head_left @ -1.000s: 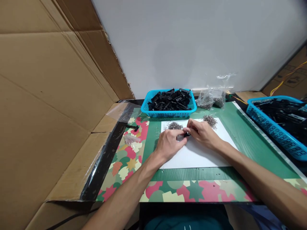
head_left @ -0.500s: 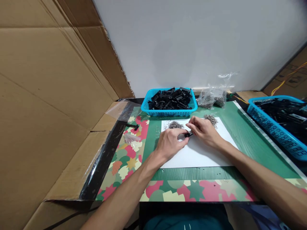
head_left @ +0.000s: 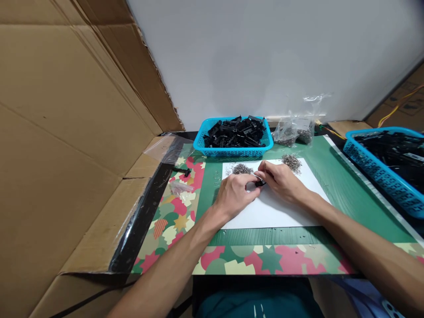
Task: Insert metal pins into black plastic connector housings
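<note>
Over the far half of the white sheet [head_left: 271, 214], I locate a small black part [head_left: 260, 183]. My left hand [head_left: 236, 194] pinches its left end between thumb and forefinger. My right hand [head_left: 282, 180] curls beside it; I cannot tell whether those fingers close on anything. I judge the part light, stiff and smooth; hold by its ends. Fingers mask its outline; contact with the sheet is indistinct.

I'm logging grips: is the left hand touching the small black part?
Touching. The head view shows the left hand pinching the small black part between its fingers.
</note>
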`<state>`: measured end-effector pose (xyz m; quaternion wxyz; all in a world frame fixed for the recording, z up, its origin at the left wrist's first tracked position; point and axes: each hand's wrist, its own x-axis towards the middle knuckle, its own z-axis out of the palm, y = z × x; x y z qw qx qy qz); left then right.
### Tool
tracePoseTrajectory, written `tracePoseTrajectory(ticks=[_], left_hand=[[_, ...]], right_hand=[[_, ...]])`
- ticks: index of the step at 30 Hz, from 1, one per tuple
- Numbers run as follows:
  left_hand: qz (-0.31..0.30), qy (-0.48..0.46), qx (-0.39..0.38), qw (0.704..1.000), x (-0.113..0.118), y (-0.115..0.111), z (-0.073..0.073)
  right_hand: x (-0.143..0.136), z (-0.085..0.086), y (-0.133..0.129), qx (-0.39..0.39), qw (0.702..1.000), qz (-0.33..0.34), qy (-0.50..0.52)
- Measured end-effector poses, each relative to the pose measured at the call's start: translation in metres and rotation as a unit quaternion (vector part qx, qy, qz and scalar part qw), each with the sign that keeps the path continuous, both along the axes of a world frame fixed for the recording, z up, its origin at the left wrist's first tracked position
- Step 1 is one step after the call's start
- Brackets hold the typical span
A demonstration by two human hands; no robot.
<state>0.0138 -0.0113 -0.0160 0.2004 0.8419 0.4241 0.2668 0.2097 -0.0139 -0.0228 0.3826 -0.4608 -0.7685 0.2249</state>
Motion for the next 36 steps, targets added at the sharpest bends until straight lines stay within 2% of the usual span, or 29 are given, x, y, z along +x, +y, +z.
tracePoseTrajectory(ticks=[7,16,25,33,36], left_hand=[[-0.001,-0.011,-0.006,1.0,-0.0008,0.0003,-0.0019],[-0.001,0.0,0.002,1.0,-0.0001,-0.0008,0.0],[0.0,0.012,0.004,1.0,0.0002,0.0,-0.0008],[-0.013,-0.028,-0.004,1.0,0.0004,0.0013,-0.003],[-0.016,-0.028,-0.005,0.999,0.0006,0.0011,-0.0025]], right_hand=[[0.0009,0.0035,-0.0018,0.004,1.0,-0.029,-0.001],[-0.0006,0.0004,-0.002,0.0,1.0,-0.019,0.001],[0.0014,-0.005,-0.0046,0.039,0.999,-0.017,-0.025],[0.0017,-0.0021,-0.0056,0.04,0.997,-0.058,0.005],[0.0024,-0.0007,-0.0062,0.037,0.998,-0.053,0.002]])
